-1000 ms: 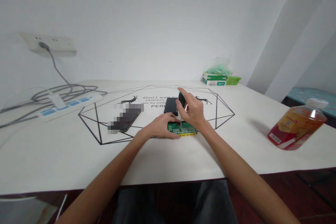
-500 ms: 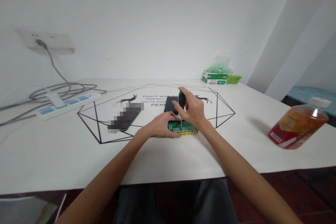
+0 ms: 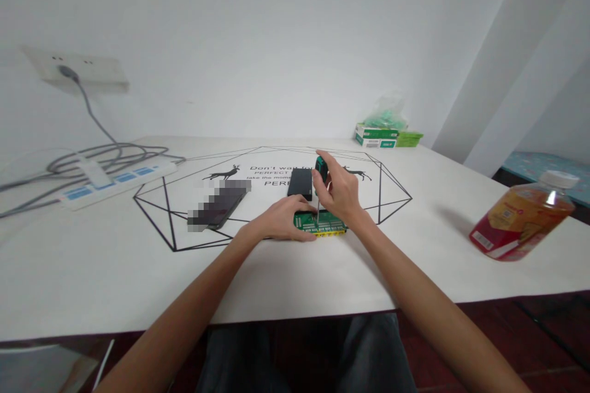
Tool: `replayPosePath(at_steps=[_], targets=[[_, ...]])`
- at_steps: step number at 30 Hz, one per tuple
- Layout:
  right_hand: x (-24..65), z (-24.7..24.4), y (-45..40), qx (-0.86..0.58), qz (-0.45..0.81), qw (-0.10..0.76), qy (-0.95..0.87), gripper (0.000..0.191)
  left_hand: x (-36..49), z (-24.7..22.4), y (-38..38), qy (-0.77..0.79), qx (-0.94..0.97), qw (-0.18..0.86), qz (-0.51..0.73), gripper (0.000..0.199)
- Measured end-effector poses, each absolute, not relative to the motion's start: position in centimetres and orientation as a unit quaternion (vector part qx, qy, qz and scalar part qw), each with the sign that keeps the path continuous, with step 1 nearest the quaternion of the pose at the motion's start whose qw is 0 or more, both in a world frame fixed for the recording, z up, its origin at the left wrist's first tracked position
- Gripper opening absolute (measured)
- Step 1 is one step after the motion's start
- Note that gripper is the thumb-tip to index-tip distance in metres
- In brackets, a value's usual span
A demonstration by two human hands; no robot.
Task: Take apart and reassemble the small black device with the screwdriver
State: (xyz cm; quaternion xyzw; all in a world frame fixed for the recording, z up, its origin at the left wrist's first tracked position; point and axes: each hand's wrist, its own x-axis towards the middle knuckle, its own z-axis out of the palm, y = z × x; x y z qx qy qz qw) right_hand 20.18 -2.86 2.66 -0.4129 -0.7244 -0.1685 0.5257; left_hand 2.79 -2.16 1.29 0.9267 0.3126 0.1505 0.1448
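Observation:
A green circuit board with a row of yellow parts along its near edge lies on the table in front of me. My left hand grips the board's left end, thumb at the near side and fingers at the far side. In my right hand is a screwdriver with a green and black handle, held nearly upright. Its thin shaft points down to the board; the exact spot its tip touches is too small to make out. Just behind the board lies a flat black box-shaped object.
A partly blurred dark phone lies to the left. Further left are a white power strip and coiled grey cables. An orange drink bottle stands at the right; small green-white boxes sit at the back.
My right thumb and fingers have shifted around the screwdriver handle, which now shows more of its green side. My left hand and the board have stayed in place.

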Motion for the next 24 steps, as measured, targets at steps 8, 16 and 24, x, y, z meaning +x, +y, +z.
replayPosePath(at_steps=[8,16,24], targets=[[20.2,2.77,-2.89,-0.412,-0.165,0.526,-0.725,0.041,2.76,1.4,-2.21,0.313,0.927,0.143,0.152,0.057],[20.4,2.94,-2.96,-0.412,-0.163,0.532,-0.721,0.037,2.71,1.26,-2.23,0.315,0.927,0.137,0.15,0.056],[20.36,3.1,-3.19,-0.415,-0.162,0.533,-0.719,0.039,2.77,1.37,-2.26,0.315,0.928,0.135,0.147,0.055]])
